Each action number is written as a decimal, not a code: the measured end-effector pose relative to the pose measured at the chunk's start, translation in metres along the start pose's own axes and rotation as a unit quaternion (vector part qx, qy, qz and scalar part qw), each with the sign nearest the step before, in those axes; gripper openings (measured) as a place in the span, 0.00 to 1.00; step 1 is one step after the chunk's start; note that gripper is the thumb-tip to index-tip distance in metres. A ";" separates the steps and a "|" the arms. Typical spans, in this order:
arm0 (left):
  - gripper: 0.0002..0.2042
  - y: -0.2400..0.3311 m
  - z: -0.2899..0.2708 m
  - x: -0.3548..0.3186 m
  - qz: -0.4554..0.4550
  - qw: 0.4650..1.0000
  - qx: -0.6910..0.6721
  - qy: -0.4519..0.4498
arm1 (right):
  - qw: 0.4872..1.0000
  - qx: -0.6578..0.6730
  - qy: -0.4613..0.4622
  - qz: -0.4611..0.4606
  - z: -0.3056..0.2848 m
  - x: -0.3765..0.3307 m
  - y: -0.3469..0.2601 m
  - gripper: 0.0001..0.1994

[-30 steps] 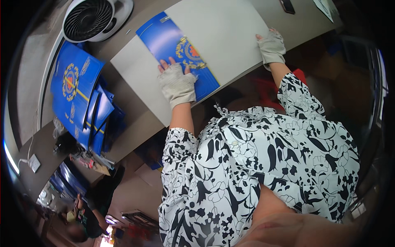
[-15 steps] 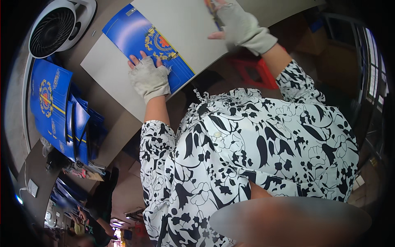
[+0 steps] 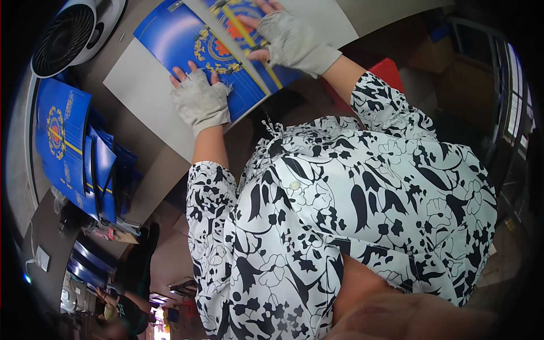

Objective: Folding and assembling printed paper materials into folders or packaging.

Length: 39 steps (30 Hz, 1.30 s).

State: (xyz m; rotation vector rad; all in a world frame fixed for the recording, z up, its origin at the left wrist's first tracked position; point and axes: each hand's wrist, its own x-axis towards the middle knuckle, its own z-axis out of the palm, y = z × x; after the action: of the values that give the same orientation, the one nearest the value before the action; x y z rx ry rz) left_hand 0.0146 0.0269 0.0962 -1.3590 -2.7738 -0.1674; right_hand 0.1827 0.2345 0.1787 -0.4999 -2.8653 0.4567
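Observation:
A blue glossy printed cover (image 3: 170, 37) with a gold-and-red emblem lies on a large white sheet (image 3: 136, 85) on the table. My left hand (image 3: 201, 99), in a pale fingerless glove, lies open on this cover with its fingers apart. Beside it my right hand (image 3: 297, 42), gloved the same way, rests on a blue flap (image 3: 232, 25) with yellow stripes. Its thumb and fingers are spread over the flap's surface. The flap is blurred, and a pale edge runs between it and the part under my left hand.
A stack of blue printed covers (image 3: 62, 136) stands at the left. Behind it sits a white fan with a black grille (image 3: 65, 42). A red stool (image 3: 391, 76) is below the table's right side. Another person (image 3: 127, 309) is at the lower left.
My right hand has come left and down, and the blue flap has swung over with it, showing its printed face. My left hand stays on the cover.

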 end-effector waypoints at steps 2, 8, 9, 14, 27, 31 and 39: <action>0.34 -0.002 0.000 0.000 0.003 1.000 0.016 0.009 | 1.000 -0.002 -0.016 -0.020 -0.006 0.002 0.001 0.45; 0.34 0.003 -0.002 0.002 0.009 1.000 -0.006 0.011 | 0.999 -0.031 0.017 -0.018 0.002 -0.006 0.015 0.44; 0.34 0.002 -0.002 0.002 0.007 1.000 0.000 0.014 | 0.999 -0.039 -0.002 -0.011 0.001 -0.002 0.004 0.44; 0.34 0.002 -0.002 0.005 0.004 1.000 0.005 0.015 | 0.998 -0.042 -0.055 0.002 0.001 0.004 -0.011 0.44; 0.34 0.004 -0.009 0.012 0.003 1.000 0.015 -0.002 | 0.991 -0.089 -0.094 0.017 0.000 0.009 -0.016 0.43; 0.34 0.006 -0.013 0.020 0.007 1.000 0.015 -0.003 | 0.993 -0.087 -0.075 0.037 0.002 0.010 -0.012 0.43; 0.33 0.013 -0.019 0.027 0.012 1.000 0.023 -0.006 | 0.983 -0.135 -0.094 0.076 0.004 0.010 -0.015 0.42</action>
State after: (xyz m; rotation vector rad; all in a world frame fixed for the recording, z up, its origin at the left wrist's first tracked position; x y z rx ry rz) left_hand 0.0079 0.0534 0.1185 -1.3852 -2.7516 -0.0930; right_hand 0.1681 0.2243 0.1816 -0.7621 -3.1034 0.1416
